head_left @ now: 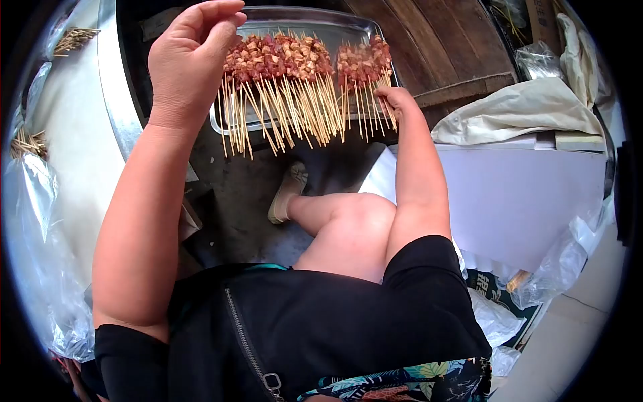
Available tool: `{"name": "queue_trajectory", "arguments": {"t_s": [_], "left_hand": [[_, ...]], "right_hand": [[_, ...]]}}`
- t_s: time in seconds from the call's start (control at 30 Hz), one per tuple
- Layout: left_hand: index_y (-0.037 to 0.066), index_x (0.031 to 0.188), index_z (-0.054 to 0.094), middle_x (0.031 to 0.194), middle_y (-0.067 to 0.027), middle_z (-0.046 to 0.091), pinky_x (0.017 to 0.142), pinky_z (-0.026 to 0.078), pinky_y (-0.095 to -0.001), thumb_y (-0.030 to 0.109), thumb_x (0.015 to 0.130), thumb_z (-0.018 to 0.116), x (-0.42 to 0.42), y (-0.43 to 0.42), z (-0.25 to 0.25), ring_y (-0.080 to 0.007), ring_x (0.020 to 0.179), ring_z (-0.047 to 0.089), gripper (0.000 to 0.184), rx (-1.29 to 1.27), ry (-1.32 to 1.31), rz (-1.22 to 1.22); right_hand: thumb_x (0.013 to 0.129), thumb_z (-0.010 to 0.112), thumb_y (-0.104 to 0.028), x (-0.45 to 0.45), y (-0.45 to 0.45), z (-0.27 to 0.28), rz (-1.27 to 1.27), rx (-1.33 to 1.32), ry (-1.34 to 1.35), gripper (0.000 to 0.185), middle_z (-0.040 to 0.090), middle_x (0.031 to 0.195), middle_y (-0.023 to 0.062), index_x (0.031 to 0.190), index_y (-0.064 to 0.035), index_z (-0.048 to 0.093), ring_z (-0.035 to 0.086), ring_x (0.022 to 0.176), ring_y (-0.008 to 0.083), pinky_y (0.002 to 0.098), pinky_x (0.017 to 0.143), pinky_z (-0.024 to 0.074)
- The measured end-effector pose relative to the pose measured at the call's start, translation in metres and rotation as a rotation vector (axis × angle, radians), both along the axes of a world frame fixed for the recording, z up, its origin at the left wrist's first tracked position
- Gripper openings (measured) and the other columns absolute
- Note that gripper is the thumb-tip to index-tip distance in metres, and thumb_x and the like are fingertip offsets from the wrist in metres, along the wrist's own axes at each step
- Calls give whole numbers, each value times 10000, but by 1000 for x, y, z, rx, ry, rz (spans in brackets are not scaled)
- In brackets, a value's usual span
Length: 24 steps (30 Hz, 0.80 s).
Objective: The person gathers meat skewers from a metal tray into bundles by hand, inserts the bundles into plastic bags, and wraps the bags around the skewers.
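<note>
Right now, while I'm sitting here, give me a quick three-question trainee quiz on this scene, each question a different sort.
1. True or false: the skewers lie with their bare sticks toward the top of the picture.
2. What do the skewers lie on?
3. Fill the gap: the ___ hand is at the bare sticks of the smaller group.

Key:
1. False; the bare sticks point toward the bottom.
2. A metal tray.
3. Right; the right hand is there.
</note>
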<state>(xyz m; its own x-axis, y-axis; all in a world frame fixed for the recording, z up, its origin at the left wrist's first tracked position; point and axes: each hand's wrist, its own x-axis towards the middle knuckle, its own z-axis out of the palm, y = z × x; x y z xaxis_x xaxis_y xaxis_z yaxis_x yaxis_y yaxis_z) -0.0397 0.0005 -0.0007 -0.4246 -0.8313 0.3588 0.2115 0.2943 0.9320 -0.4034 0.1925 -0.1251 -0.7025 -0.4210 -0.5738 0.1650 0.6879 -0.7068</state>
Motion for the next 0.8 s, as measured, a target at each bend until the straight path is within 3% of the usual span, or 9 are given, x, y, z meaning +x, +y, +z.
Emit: {"name": "queue_trajectory", "arguments": {"t_s": [0.07, 0.23, 0.4, 0.53, 0.6, 0.7, 0.8], "left_hand": [[18, 1064, 634, 982, -82, 666, 805, 512, -233, 62, 886, 574, 1, 1, 0, -122, 906, 626, 193, -11, -3, -8], [21, 1063, 635, 982, -82, 665, 816, 513, -243, 63, 890, 567, 1, -1, -2, -134, 922, 628, 191, -50, -40, -7], [23, 1057, 638, 977, -80, 663, 820, 514, -252, 59, 890, 564, 0, -2, -5, -138, 934, 626, 186, -67, -15, -17], [26, 1048, 641, 969, -75, 663, 816, 513, -251, 59, 891, 564, 0, -1, -3, -134, 917, 627, 178, -49, -38, -23], [28, 1046, 642, 964, -73, 664, 812, 512, -249, 63, 892, 565, -1, -2, -4, -131, 907, 628, 176, -42, -29, -22], [30, 1044, 644, 956, -70, 665, 809, 511, -246, 68, 891, 569, -1, -1, -4, -125, 891, 629, 174, -34, -29, -22], [29, 1045, 643, 951, -68, 666, 808, 510, -244, 67, 888, 574, 0, 1, -1, -122, 882, 630, 177, -38, -62, -18]], "right_hand": [[802, 617, -155, 0, 0, 3, 22, -10, -129, 156, 536, 542, 6, 687, -60, 573, 484, 412, 104, 247, 352, 378], [820, 648, -206, 1, 1, 1, 14, 0, -79, 180, 515, 543, -26, 703, -100, 562, 449, 403, 71, 241, 344, 352], [777, 673, -164, -6, 1, -10, 8, 94, -129, 171, 454, 507, -49, 660, -110, 561, 390, 385, 65, 241, 349, 303], [762, 673, -143, -17, -1, -22, 58, 112, -111, 160, 477, 512, -38, 648, -102, 568, 399, 379, 82, 248, 350, 315], [760, 688, -150, -16, -6, -25, 51, 93, 115, 146, 511, 531, -22, 677, -91, 584, 411, 375, 100, 265, 350, 326], [756, 713, -156, -3, -6, -9, -9, 50, -58, 154, 533, 545, -9, 697, -89, 588, 424, 380, 108, 268, 350, 330], [735, 755, -151, 9, -7, -4, 0, 36, -24, 188, 533, 541, -5, 703, -84, 581, 424, 385, 95, 257, 351, 324]]}}
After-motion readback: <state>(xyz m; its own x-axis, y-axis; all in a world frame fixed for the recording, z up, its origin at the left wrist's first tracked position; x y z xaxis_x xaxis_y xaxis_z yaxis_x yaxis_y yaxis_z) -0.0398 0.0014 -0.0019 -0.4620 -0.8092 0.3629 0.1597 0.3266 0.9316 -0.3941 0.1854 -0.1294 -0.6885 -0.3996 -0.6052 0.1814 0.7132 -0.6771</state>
